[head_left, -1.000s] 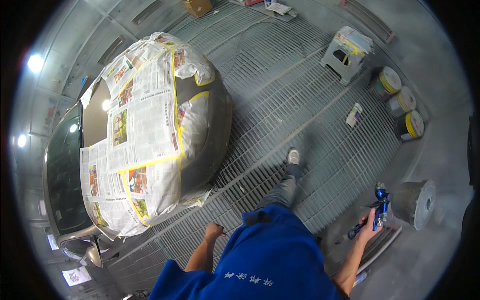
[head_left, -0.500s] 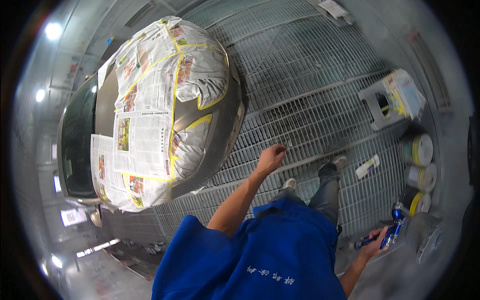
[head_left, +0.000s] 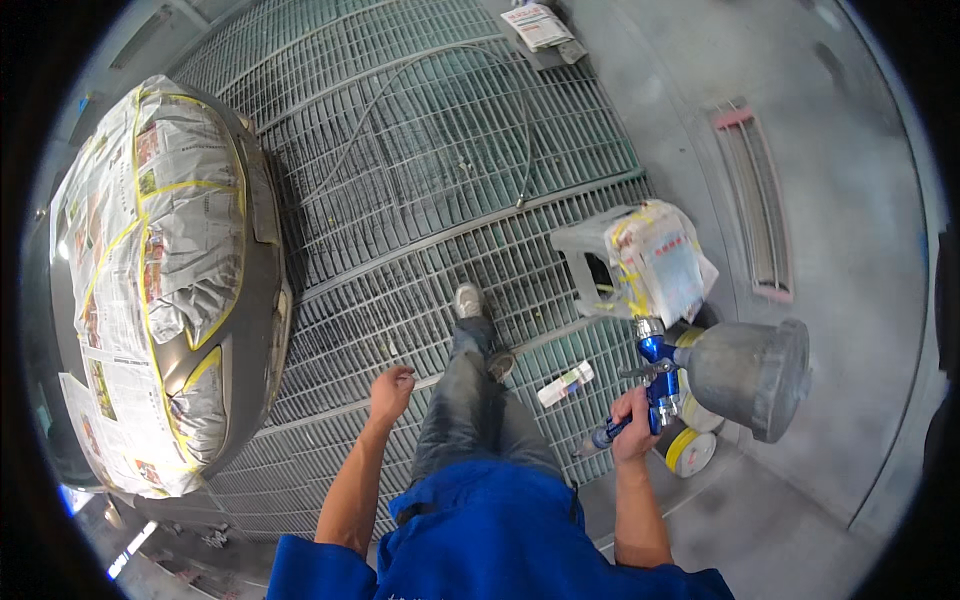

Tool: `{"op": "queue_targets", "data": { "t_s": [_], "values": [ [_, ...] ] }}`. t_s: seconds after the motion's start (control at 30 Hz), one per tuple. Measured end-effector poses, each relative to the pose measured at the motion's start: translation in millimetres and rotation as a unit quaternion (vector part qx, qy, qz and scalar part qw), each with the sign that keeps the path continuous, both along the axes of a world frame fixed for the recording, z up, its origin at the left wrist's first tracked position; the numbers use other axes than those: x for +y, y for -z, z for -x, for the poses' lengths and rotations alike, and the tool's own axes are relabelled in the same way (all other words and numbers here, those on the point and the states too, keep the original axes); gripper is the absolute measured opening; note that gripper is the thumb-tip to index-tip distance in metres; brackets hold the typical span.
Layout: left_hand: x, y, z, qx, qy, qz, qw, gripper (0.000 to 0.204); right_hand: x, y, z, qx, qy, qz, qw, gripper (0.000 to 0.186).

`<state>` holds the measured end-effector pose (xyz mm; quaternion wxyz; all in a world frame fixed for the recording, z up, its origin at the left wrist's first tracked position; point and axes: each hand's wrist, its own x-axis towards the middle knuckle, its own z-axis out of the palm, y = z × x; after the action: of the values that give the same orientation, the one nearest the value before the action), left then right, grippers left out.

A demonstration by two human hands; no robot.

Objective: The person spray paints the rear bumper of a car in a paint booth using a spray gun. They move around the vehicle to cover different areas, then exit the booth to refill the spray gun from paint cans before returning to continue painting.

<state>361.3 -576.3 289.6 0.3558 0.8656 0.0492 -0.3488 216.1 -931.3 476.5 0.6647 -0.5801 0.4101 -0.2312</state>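
Observation:
In my right hand (head_left: 633, 428) I grip a blue spray gun (head_left: 661, 372) by its handle, fingers wrapped round it. A large grey, cloudy paint cup (head_left: 750, 380) is attached to the gun and juts out to the right. The gun's silver front end is toward the far side, near a paper-covered stand. My left hand (head_left: 392, 393) hangs over the floor grating with its fingers loosely curled, and nothing shows in it. To its left is a grey-brown car (head_left: 262, 330), its front largely masked with newspaper (head_left: 110, 300) and yellow tape.
Metal floor grating (head_left: 400, 230) lies underfoot. A thin hose (head_left: 527, 140) curves across it. Ahead right stands a pale plastic stand (head_left: 580, 245) draped with taped paper (head_left: 665, 270). Paint cans (head_left: 692, 452) sit by the right wall, and a small white carton (head_left: 566, 384) lies near my feet.
My view has swung right, so the car sits farther left. The spray gun in my right hand has come up and toward the middle. My feet have stepped; my left hand stays loosely curled.

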Motion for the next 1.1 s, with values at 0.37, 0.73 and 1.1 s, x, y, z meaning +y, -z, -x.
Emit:
{"op": "queue_targets", "data": {
  "t_s": [0.37,0.73,1.1],
  "values": [
    [-243.2,290.0,-186.6,-0.056,0.148,-0.028,0.987,0.029,-100.8,198.9,-235.9,-0.025,0.037,-0.085,0.995,0.038],
    [-509.6,581.8,-334.5,-0.085,0.116,-0.068,0.987,0.032,-181.5,389.7,-356.4,-0.021,0.144,-0.180,0.973,0.033],
    [-443.7,480.5,-281.8,-0.143,0.320,-0.083,0.933,0.044,-185.0,357.8,-367.9,0.085,0.031,-0.142,0.986,0.038]
  ]
}}
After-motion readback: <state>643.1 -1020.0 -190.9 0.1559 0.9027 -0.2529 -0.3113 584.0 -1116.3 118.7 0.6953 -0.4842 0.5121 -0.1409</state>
